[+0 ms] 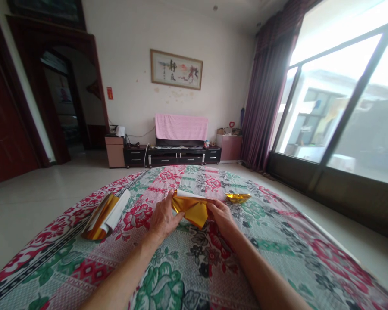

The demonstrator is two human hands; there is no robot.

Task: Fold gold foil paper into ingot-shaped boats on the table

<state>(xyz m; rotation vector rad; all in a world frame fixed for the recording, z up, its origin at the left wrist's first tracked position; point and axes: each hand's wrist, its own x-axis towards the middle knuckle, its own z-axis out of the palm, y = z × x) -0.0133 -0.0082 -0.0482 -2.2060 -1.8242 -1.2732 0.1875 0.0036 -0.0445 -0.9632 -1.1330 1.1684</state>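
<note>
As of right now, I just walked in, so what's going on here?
A person is holding a partly folded gold paper sheet, its pale side showing along the top edge, between the left hand and the right hand, above a floral cloth. Past the right hand, a folded gold piece lies on the cloth. Off to the left, a curled bundle of gold-and-white sheets rests there too, touched by neither hand.

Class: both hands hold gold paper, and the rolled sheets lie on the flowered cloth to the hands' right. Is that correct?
Not quite: the left hand and right hand do hold gold paper, but the head view shows the rolled sheets on the flowered cloth to their left, not right.
</note>
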